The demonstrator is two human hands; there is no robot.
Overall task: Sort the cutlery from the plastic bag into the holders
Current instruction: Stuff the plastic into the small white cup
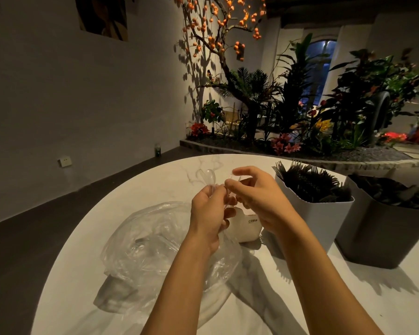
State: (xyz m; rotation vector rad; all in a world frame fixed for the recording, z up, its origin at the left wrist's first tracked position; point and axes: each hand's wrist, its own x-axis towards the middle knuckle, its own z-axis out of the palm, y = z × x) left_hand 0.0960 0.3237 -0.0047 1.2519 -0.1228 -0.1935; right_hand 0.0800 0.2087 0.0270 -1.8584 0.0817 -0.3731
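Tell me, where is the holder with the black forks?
The white holder with black forks stands on the table's right side, beside the grey holder, just right of the right hand.

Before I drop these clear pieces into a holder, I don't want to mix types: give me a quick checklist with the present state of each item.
1. Left hand grips clear cutlery: ok.
2. Right hand pinches one piece: ok.
3. Type of that piece: cannot tell, transparent and blurred.
4. White holder of black forks within sight and upright: ok.
5. Grey holder contents: cannot tell, dark.
6. Small white holder behind the hands: opening hidden, cannot tell.
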